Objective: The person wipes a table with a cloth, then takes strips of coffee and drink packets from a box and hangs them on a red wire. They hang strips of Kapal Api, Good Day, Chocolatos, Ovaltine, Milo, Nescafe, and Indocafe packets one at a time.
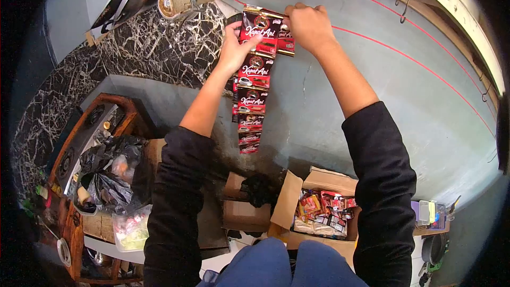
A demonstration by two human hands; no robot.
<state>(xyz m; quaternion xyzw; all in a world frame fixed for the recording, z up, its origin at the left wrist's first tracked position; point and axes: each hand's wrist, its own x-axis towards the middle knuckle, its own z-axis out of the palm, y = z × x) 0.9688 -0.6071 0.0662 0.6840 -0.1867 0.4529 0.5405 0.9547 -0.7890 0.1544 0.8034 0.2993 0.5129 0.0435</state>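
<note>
A hanging strip of black-and-red foil sachets lettered "Kapal Api" (253, 72) dangles against the grey wall (319, 106), its top up by a thin red cord (372, 39). From where I stand, the left hand (236, 50) is grasping the uppermost sachet, thumb across its front. The right hand (308, 25) has its fingers curled in at the top edge, beside the cord; whether they pinch foil or cord, I can't tell.

I'd judge the step in hand to be working the strip's top at the cord; the next move calls for a steady left hold while the right fingers manage that edge.

Below, an open brown cardboard box (288, 197) holds a jumble of mostly red packets (324, 210). At left, a clear plastic bag (133, 228) shows pink and pale-green contents; a crumpled black plastic bag (109, 188) lies near it.
</note>
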